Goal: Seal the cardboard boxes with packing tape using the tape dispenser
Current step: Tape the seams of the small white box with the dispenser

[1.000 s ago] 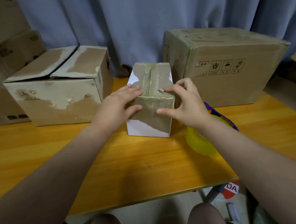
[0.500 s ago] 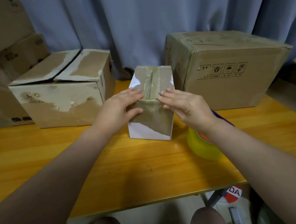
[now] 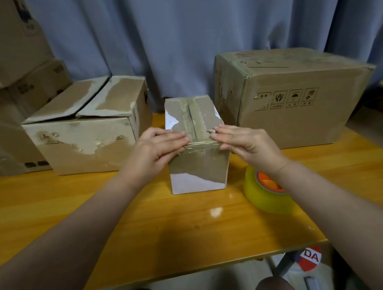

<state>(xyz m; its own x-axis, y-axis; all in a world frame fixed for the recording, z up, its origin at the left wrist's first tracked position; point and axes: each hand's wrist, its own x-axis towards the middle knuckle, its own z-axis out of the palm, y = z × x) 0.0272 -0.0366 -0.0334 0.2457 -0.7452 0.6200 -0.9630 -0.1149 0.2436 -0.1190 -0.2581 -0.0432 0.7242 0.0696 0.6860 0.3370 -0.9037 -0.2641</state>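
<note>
At centre: box (image 3: 198,167); left hand (image 3: 156,150), right hand (image 3: 244,144) pressed flat, gripping nothing; tape roll (image 3: 263,201), 4 o'clock. Risk: uneven pressure leaves wrinkles.

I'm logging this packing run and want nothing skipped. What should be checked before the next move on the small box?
1. Small box flaps closed: ok, they meet along the middle seam.
2. Tape on its near top edge: ok, a shiny strip wraps onto the front face.
3. Tape covering the whole seam: cannot tell.
4. Left hand and right hand pressing the near edge: ok, fingers flat on top.
5. Tape roll at hand: ok, it is on the table beside the small box, under the right forearm.
6. Left box sealed: not ok, its flaps stand ajar.
</note>
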